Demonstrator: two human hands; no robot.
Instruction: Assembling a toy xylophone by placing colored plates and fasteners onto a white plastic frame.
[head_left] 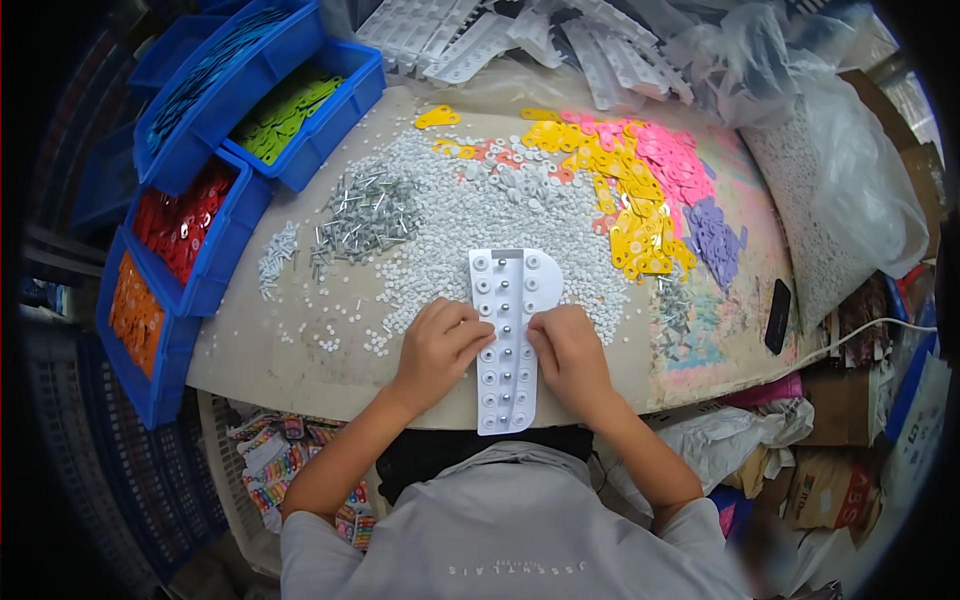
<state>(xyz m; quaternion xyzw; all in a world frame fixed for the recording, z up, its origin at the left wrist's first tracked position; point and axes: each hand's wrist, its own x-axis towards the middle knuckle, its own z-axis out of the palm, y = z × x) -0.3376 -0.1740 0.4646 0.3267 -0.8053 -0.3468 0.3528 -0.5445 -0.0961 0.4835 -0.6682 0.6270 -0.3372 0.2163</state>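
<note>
A long white plastic holder (pixel 545 285) lies at the near edge of the table, pointing toward me. White round caps sit in rows along both its sides, and a line of round metal heads (pixel 506 329) runs down its middle channel. My left hand (pixel 437 348) is at the holder's left side, thumb and fingers pinched together over the left row of caps. My right hand (pixel 572 352) mirrors it on the right side, its fingertips pinched at the right row. Anything between the fingertips of either hand is too small or hidden to make out.
Loose white caps (pixel 450 215) cover the middle, with metal rivets (pixel 370 215) left of them. Yellow (pixel 640 235), pink (pixel 672 160) and purple (pixel 712 238) tabs lie right. Blue bins (pixel 215 265) line the left; a bulging sack (pixel 820 190) and black phone-like object (pixel 777 316) are right.
</note>
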